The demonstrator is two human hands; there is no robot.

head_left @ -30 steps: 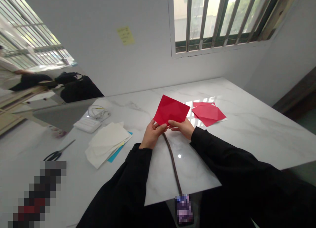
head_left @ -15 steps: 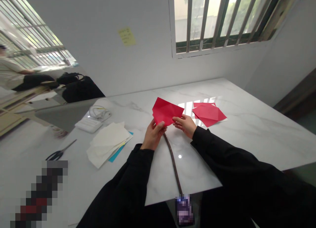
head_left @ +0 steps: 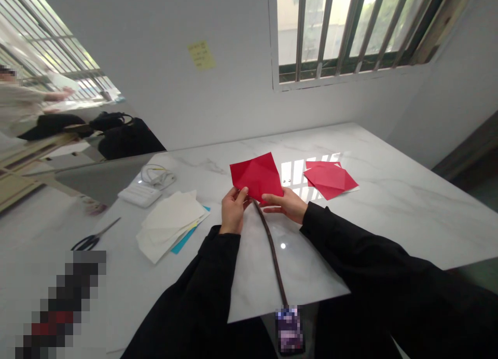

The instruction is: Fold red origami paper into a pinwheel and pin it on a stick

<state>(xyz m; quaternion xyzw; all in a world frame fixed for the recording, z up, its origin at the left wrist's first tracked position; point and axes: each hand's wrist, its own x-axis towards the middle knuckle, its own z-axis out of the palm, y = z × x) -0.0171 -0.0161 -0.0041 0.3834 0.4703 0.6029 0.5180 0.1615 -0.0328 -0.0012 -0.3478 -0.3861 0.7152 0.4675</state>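
Pinching the near left edge of a red sheet (head_left: pixel 257 176), the left hand (head_left: pixel 233 211) was nearly closed, some fingers hidden behind the paper. The right hand (head_left: pixel 288 206) was half closed on the near right corner, thumb on the front, lower fingers loosely extended. The sheet was held up over the middle of the table (head_left: pixel 408 208), left of the red papers (head_left: pixel 330 180); it hid the far end of a dark brown strip (head_left: pixel 270 239). Pixelation masked an object (head_left: pixel 290 330) at the near edge and another at near left, so no brand could be read. Handwriting on the yellow note (head_left: pixel 201 55) was too blurred to read. The window (head_left: pixel 346 32) was cut off on the far side.
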